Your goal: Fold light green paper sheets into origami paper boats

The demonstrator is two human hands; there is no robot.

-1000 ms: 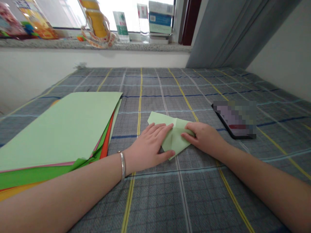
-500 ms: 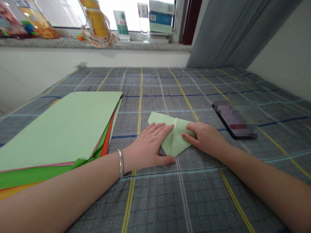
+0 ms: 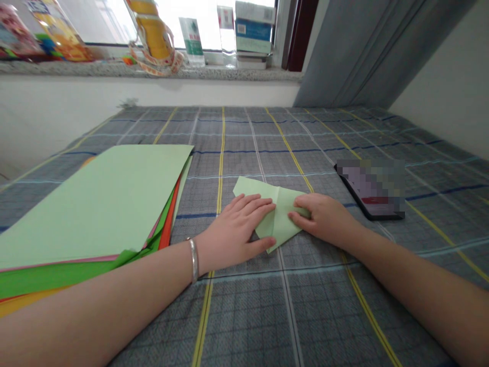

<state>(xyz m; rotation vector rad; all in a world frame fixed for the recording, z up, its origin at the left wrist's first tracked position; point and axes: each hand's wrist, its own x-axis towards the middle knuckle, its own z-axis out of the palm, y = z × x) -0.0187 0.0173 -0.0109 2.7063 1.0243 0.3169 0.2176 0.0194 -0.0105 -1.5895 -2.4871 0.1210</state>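
1. A grey plaid bedsheet (image 3: 237, 316) runs under everything, with a stack of coloured paper (image 3: 91, 204) at left, a phone (image 3: 369, 188) at right, and a windowsill (image 3: 153, 71) beyond.
2. A folded pale green paper (image 3: 282, 214) lies flat between the hands, creased into a pointed shape.
3. The left hand (image 3: 233, 229) and right hand (image 3: 324, 219) stay apart, pressing it from either side, not clamped.

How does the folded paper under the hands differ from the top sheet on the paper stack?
The folded paper is a small, pointed, creased shape; the top sheet is a much larger flat rectangle with no folds showing. The folded paper lies on the checked cover under the left hand and right hand; the top sheet rests on a stack of coloured paper, untouched. Both are pale green.
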